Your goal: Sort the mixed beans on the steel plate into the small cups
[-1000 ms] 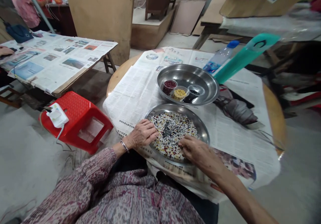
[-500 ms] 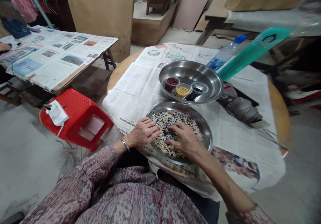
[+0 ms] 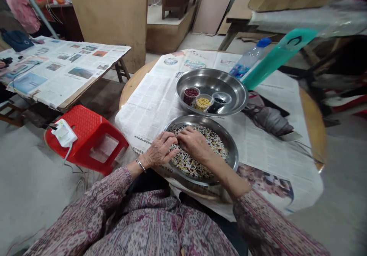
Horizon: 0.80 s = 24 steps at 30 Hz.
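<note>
A steel basin of mixed white rice-like grains and coloured beans sits at the near edge of the table. My left hand, wearing a silver bangle, is at its left rim with the fingers curled and the thumb apart. Over the grains, my right hand has its fingers bent together and meets the left fingertips. Whatever either hand holds is hidden. In a second steel basin behind stand clear cups of dark red beans, yellow beans and black beans.
Newspaper covers the round table. On the right are a water bottle, a green plastic holder and a grey folded umbrella-like bundle. A red stool carries a power strip. Another person is far left.
My right hand has moved left from the middle of the grains to my left hand, and its spread fingers have closed. The view has shifted slightly.
</note>
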{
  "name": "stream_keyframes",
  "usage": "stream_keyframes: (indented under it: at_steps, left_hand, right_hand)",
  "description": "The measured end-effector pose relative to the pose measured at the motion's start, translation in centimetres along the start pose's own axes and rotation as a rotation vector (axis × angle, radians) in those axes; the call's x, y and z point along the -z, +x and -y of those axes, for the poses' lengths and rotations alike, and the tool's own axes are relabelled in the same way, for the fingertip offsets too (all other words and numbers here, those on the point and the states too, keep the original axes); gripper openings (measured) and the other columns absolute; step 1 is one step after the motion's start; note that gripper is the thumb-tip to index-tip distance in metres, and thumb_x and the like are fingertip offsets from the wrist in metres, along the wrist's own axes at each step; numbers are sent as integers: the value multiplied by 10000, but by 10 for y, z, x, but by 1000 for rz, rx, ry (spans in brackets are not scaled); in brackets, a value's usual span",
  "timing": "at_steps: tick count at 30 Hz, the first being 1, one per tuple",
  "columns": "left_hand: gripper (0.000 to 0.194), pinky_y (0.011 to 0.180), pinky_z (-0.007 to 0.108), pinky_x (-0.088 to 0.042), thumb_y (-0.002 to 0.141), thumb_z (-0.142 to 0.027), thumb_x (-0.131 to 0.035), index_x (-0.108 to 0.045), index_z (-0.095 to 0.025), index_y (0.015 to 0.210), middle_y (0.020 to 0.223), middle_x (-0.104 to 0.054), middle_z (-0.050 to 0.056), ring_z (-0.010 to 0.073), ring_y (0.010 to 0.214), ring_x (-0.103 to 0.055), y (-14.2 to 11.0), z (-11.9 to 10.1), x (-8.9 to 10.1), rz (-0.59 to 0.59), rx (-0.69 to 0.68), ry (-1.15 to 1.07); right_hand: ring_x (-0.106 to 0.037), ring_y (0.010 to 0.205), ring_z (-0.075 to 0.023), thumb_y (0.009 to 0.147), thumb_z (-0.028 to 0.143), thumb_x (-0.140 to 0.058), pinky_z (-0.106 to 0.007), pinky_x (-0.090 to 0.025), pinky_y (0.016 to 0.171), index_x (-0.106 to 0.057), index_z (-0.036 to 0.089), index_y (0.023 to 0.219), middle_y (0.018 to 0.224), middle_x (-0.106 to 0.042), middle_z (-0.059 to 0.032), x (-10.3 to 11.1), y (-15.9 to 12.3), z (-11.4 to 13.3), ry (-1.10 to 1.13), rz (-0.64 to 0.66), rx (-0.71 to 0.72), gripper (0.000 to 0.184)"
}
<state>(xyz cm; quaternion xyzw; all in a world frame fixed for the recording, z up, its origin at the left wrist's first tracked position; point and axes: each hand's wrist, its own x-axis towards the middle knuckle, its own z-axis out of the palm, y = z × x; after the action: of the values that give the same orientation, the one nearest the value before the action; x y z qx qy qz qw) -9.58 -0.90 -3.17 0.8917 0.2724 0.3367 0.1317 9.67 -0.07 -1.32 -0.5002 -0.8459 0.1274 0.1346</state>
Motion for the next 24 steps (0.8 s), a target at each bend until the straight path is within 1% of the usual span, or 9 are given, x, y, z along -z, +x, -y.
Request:
stream_keyframes:
  at_steps: [3,7,10,13,15,16,19,22,24]
  left_hand:
    - [233,1004,431,-479,989,-336,-451,-551,-133,1044,1079,-582,127,235,1108,-528,0,1,-1,13,-15,-2]
    - [240,990,429,-493,993,-346,-447,-556,-137,1041,1081,-587,122,227,1095,-530,0,3,-2,29,-13,6]
    - [222,984,441,-496,992,-342,-453,-561,-151,1028,1076,-596,112,227,1081,-538,0,4,-3,30,-9,9]
    - [214,994,442,-493,992,-334,-454,-561,-153,1030,1066,-600,108,228,1087,-543,0,3,-3,19,-19,6]
    - [215,995,435,-496,992,-327,-453,-557,-147,1043,1077,-595,112,226,1086,-544,1,2,-2,6,-23,6]
    - [216,994,433,-498,992,-323,-450,-554,-144,1050,1084,-592,116,226,1088,-543,1,1,-1,-4,-26,8]
    - [224,989,444,-503,991,-321,-437,-551,-146,1071,1104,-588,121,234,1102,-541,1,1,-1,-7,-28,16]
    - [234,996,450,-499,989,-326,-439,-558,-147,1081,1111,-591,120,234,1108,-541,-1,2,-2,29,-6,10]
    - [227,999,438,-496,984,-330,-459,-566,-147,1063,1099,-597,117,229,1108,-543,-2,2,-2,46,-5,-5]
  right_hand:
    - [-516,961,-248,880,144,-458,-371,-408,839,-677,174,851,945,-677,-124,9,-9,-26,-109,-42,-91,224]
    - [-551,890,-232,900,236,-465,-362,-434,791,-678,193,833,941,-676,-105,15,-46,-53,-233,-76,-239,227]
    - [-595,900,-224,912,364,-501,-366,-473,815,-676,212,912,950,-672,-85,11,-76,-47,-121,-100,-242,232]
    - [-609,996,-227,877,415,-587,-389,-497,896,-621,215,1121,1077,-650,-91,-1,-88,-19,59,-134,-165,317]
    - [-591,1058,-226,861,342,-607,-396,-502,924,-581,226,1194,1159,-616,-95,-11,-84,4,128,-116,-102,353]
    - [-579,1079,-223,858,279,-594,-391,-499,934,-584,226,1187,1168,-606,-95,-15,-78,13,137,-101,-75,333]
    - [-587,995,-204,858,132,-491,-347,-501,888,-635,190,1046,1052,-618,-97,-20,-53,25,99,-47,-53,243]
    - [-588,866,-198,879,113,-426,-324,-490,798,-657,174,948,928,-628,-95,-13,-32,11,15,-29,-90,248]
    - [-588,876,-208,876,110,-418,-330,-478,802,-668,178,955,943,-649,-103,-4,-29,-7,-46,-86,-132,271]
